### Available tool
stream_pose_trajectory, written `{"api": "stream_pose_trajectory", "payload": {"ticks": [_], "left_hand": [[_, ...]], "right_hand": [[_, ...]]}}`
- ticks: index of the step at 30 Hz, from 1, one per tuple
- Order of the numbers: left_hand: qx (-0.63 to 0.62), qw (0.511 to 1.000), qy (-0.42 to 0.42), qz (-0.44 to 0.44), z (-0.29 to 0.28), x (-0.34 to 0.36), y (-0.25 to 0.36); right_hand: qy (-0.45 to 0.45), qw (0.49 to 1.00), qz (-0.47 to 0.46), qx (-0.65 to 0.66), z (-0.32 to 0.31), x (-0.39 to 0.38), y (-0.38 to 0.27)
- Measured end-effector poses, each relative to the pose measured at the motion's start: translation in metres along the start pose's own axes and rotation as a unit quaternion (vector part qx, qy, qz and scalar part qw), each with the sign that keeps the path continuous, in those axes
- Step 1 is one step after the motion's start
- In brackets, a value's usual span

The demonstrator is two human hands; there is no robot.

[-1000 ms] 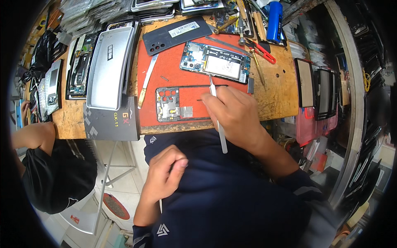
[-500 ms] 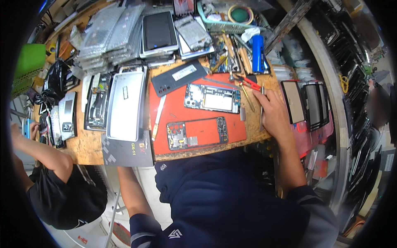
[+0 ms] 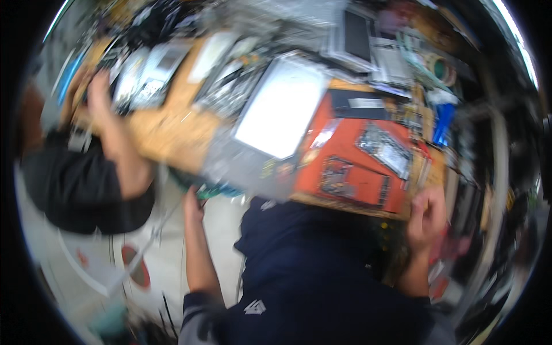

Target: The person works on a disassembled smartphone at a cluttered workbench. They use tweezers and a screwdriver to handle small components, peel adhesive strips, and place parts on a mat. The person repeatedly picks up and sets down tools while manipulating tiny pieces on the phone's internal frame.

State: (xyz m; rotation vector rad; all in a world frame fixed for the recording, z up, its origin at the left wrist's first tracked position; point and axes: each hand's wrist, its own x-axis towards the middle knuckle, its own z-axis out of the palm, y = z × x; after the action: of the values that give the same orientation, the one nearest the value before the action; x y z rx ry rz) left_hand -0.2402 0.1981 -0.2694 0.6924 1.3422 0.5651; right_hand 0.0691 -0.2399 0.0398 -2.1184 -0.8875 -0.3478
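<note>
My right hand [image 3: 427, 214] is at the table's right front corner, its fingers curled in. Blur hides whether anything is in them. Below the table's front edge is my left hand [image 3: 194, 205], beside a blurred green-teal thing [image 3: 221, 190]; its fingers are too smeared to read. On the orange-red mat [image 3: 323, 137] lie an opened phone with its inner parts showing [image 3: 385, 150] and a dark phone frame [image 3: 345, 183]. A dark phone back cover [image 3: 359, 105] rests across the mat's far edge. Red-handled pliers [image 3: 424, 150] lie at the mat's right.
Left of the mat are a white tablet panel [image 3: 282, 109] and a grey box [image 3: 247, 167]. A stack of tablets [image 3: 353, 43], a blue cylinder [image 3: 443, 123] and a basket with tape rolls [image 3: 437, 66] stand behind. Another person's arm [image 3: 118, 138] reaches over the table's left.
The view has swung left and blurred. My right hand has drawn back from the thin metal tool toward the table's front corner. My left hand, earlier hidden under the table edge, now shows.
</note>
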Motion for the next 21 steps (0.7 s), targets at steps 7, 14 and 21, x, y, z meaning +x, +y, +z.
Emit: {"api": "stream_pose_trajectory", "payload": {"ticks": [7, 14, 21], "left_hand": [[0.111, 0.991, -0.014, 0.072, -0.077, -0.081, 0.035], [0.192, 0.973, -0.02, 0.13, -0.096, -0.148, 0.051], [0.194, 0.966, -0.034, 0.166, -0.097, -0.176, 0.044]], "right_hand": [[-0.422, 0.833, -0.274, 0.23, 0.164, -0.031, -0.098], [-0.427, 0.868, -0.206, 0.146, 0.307, -0.02, -0.12], [-0.433, 0.864, -0.254, -0.052, 0.346, -0.047, -0.147]]}}
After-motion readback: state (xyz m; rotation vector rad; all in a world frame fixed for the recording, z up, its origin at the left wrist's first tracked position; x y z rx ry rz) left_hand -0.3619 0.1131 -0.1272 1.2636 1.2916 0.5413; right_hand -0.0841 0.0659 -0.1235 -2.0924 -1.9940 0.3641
